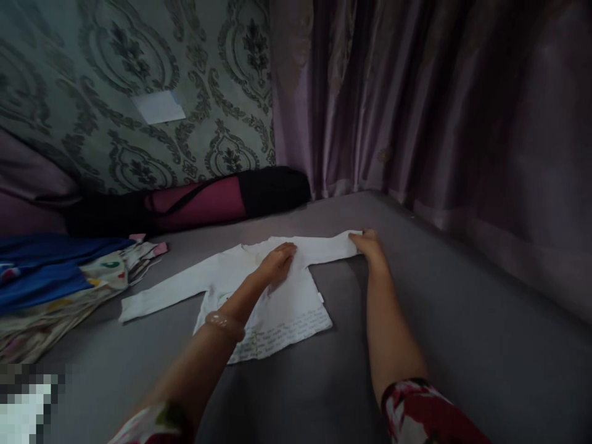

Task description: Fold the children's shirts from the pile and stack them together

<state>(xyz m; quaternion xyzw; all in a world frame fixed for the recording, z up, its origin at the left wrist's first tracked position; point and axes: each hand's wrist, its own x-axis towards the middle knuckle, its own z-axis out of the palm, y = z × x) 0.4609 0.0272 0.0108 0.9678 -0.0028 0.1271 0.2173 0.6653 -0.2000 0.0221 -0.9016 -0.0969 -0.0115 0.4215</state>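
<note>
A small white long-sleeved shirt (296, 302) lies spread out on the grey bed surface, with rows of small print along its hem. Both sleeves stretch out sideways. My left hand (278, 262) rests on the chest of the shirt just below the collar, fingers extended over the cloth. At the end of the right-hand sleeve, my right hand (367, 241) grips the cuff between thumb and fingers. The left forearm, with a bracelet (225, 325) on the wrist, hides part of the shirt's front.
Blue and patterned clothes (50, 277) lie heaped at the left. Along the patterned wall (198, 74) stretches a long black and dark pink bag (198, 202). Purple curtains (416, 123) hang at the right. A pale sheet (160, 107) is on the wall.
</note>
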